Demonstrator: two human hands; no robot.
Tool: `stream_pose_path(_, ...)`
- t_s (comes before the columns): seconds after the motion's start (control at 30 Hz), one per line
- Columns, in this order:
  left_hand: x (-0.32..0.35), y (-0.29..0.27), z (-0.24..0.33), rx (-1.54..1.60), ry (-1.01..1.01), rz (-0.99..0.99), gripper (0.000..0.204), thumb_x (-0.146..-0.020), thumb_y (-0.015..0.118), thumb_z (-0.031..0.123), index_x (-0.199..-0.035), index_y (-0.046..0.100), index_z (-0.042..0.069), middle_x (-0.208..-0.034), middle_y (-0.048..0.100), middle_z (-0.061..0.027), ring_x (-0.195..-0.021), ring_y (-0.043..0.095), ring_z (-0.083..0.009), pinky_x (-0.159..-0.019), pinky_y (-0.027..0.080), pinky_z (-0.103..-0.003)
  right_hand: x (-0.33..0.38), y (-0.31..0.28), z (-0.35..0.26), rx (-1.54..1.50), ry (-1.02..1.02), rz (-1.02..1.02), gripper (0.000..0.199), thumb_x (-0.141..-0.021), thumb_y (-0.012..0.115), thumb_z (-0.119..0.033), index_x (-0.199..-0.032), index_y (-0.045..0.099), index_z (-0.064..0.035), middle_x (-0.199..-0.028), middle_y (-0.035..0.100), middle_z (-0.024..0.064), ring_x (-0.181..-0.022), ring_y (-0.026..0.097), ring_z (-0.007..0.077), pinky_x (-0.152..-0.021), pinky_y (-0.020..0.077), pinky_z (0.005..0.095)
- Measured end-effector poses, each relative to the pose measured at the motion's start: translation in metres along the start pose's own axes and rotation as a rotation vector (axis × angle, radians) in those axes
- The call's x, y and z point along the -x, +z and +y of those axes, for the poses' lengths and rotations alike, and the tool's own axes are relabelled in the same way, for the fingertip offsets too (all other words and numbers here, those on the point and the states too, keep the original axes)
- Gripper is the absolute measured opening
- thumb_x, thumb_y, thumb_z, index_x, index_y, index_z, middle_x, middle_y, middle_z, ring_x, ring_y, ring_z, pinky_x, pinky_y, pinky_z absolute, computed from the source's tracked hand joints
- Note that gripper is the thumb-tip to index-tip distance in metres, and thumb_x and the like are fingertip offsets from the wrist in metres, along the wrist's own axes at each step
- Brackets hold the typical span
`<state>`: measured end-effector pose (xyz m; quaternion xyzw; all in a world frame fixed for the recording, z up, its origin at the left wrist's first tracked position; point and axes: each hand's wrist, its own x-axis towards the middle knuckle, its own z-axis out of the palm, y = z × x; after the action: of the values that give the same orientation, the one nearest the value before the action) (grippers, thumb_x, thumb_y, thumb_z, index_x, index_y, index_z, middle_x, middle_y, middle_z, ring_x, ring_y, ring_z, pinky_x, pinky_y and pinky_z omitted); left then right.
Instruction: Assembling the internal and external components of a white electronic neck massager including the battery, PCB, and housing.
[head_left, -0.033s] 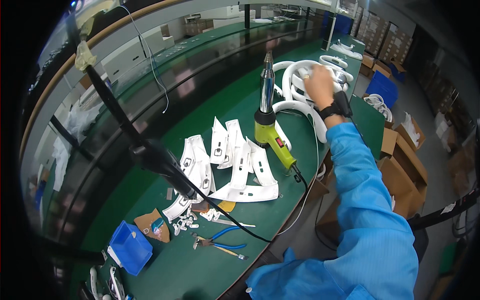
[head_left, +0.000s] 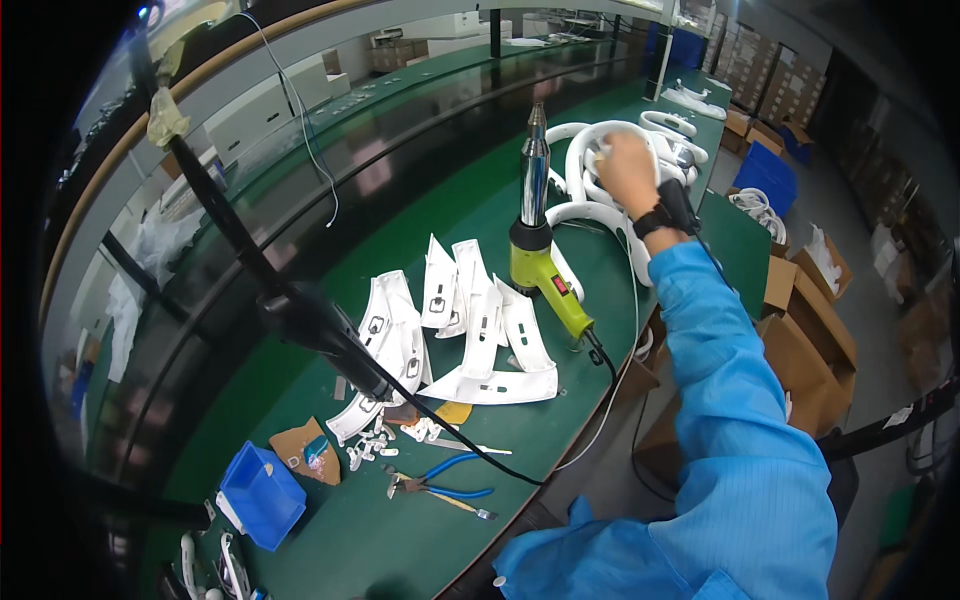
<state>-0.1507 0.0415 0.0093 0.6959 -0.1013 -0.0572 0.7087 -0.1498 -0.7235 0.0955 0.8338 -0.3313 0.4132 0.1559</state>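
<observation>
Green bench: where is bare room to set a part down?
Bare green bench lies behind the heat gun, toward the far rail, and between pliers and near edge. Crowded: flat white parts mid-bench, white rings under the right hand.

- The right hand (head_left: 628,170) reaches far forward and rests on a pile of white curved plastic rings (head_left: 600,205); whether it grips one is not clear.
- A black wrist strap (head_left: 668,215) sits above the blue sleeve (head_left: 735,400).
- Just beside the rings, a yellow-green heat gun (head_left: 540,250) stands upright on the green worktop (head_left: 470,200).
- Nearer, white flat plastic parts (head_left: 470,320) lie in a group.
- Blue-handled pliers (head_left: 440,480) and a blue bin (head_left: 260,495) lie near the front edge.
</observation>
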Motion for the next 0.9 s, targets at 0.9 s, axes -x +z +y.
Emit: stream_pose_path(0.9, -0.001, 0.009, 0.008, -0.1, -0.038, 0.03, 0.011, -0.096, 0.065, 0.006, -0.104, 0.064, -0.001, -0.092, 0.067, -0.01, -0.078, 0.058, -0.0142, -0.074, 0.046, -0.026, 0.002, 0.065, -0.091, 0.254, -0.109, -0.783, 0.028, -0.096, 0.058, -0.024, -0.107, 0.08, -0.0112, -0.105, 0.078, 0.0112, -0.102, 0.073, 0.0289, -0.08, 0.0526, 0.0439)
